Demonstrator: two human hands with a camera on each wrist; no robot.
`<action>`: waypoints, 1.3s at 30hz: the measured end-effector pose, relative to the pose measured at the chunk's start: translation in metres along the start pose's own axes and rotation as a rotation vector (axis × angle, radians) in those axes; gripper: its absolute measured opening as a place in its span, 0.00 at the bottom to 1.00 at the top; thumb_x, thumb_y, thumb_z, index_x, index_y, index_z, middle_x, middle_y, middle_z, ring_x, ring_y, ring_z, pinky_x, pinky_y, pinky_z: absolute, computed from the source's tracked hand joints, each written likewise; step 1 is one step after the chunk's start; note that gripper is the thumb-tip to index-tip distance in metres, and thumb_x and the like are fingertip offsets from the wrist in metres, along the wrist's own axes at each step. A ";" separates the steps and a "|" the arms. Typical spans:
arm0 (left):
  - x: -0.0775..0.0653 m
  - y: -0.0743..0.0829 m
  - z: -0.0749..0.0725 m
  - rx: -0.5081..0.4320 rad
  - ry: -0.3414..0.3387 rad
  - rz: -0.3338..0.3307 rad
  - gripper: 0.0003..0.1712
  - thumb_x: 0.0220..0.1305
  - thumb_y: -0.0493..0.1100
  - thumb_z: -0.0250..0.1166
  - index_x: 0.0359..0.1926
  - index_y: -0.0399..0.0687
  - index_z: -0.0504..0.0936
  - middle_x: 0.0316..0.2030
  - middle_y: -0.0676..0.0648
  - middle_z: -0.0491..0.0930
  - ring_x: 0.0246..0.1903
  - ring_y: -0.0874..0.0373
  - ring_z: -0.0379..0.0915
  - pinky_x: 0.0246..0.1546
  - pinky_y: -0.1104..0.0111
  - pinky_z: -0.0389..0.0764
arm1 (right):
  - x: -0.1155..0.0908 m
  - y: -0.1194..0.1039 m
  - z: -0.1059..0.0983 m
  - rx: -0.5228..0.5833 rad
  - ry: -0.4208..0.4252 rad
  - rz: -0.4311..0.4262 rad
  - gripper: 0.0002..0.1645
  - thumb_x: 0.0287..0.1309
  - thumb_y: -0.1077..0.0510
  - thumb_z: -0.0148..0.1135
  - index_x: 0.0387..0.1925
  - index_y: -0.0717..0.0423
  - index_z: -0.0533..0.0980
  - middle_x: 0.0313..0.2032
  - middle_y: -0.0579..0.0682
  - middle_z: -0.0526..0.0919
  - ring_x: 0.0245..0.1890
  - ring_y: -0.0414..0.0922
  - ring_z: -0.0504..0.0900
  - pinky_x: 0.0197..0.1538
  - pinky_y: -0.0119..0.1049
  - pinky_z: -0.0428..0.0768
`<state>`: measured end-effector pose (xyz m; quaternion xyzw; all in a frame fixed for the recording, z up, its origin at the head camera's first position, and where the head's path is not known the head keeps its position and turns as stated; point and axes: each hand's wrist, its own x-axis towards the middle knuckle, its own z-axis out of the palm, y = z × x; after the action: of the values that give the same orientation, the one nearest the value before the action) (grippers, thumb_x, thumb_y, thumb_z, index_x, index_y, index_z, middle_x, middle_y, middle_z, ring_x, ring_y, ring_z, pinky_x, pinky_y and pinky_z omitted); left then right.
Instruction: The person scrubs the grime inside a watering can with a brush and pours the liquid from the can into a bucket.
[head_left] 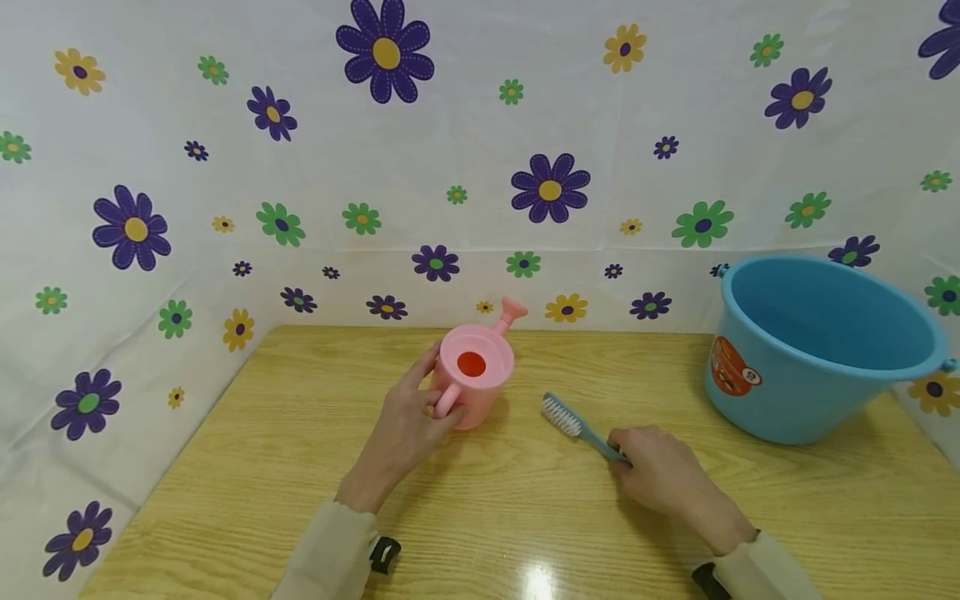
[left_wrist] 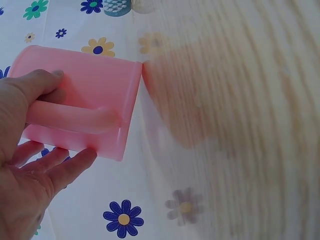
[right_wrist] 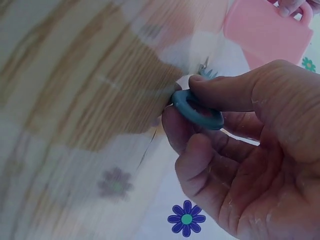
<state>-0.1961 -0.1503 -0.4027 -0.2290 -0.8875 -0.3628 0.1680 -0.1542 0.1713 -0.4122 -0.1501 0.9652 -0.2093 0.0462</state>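
My left hand grips a pink toy watering can at its handle and side. In the left wrist view, the thumb goes over the handle and fingers lie along the can's lower side. The can's base is at a slant, with one edge right at the tabletop. Its spout points toward the back right, and reddish orange shows through the round top opening. My right hand pinches the handle end of a blue-grey brush. White bristles face left. A loop at the handle's end shows between thumb and fingers.
A large blue bucket with an orange sticker stands at the right of the wooden table. Behind and to the left hangs a white cloth printed with flowers. Dark bands sit at both wrists near the light sleeves.
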 end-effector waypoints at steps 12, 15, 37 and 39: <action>-0.003 -0.003 0.001 0.030 0.044 0.029 0.14 0.55 0.37 0.79 0.33 0.27 0.88 0.72 0.29 0.65 0.68 0.36 0.70 0.60 0.53 0.80 | -0.004 0.011 -0.008 0.075 0.013 0.020 0.03 0.64 0.64 0.65 0.34 0.56 0.80 0.25 0.44 0.79 0.24 0.40 0.71 0.27 0.30 0.68; -0.003 -0.004 0.000 0.030 0.047 0.028 0.14 0.55 0.38 0.79 0.34 0.27 0.88 0.72 0.29 0.65 0.68 0.37 0.71 0.57 0.54 0.84 | -0.005 0.015 -0.009 0.093 0.009 0.020 0.02 0.65 0.66 0.63 0.36 0.58 0.80 0.26 0.45 0.80 0.25 0.40 0.71 0.28 0.31 0.69; -0.008 -0.003 -0.002 0.021 0.041 0.022 0.14 0.53 0.36 0.79 0.37 0.28 0.89 0.73 0.34 0.65 0.71 0.38 0.67 0.61 0.52 0.81 | -0.015 0.019 -0.023 0.112 0.120 0.016 0.04 0.67 0.66 0.60 0.41 0.61 0.79 0.24 0.44 0.82 0.21 0.39 0.69 0.22 0.29 0.65; -0.008 -0.003 -0.002 0.017 0.043 0.024 0.14 0.53 0.36 0.79 0.37 0.28 0.89 0.74 0.34 0.65 0.71 0.38 0.67 0.59 0.52 0.83 | -0.016 0.018 -0.026 0.116 0.131 0.007 0.04 0.67 0.66 0.60 0.41 0.62 0.79 0.25 0.45 0.82 0.21 0.39 0.69 0.22 0.29 0.65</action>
<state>-0.1907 -0.1559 -0.4062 -0.2303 -0.8839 -0.3583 0.1933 -0.1480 0.2016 -0.3960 -0.1299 0.9529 -0.2739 -0.0077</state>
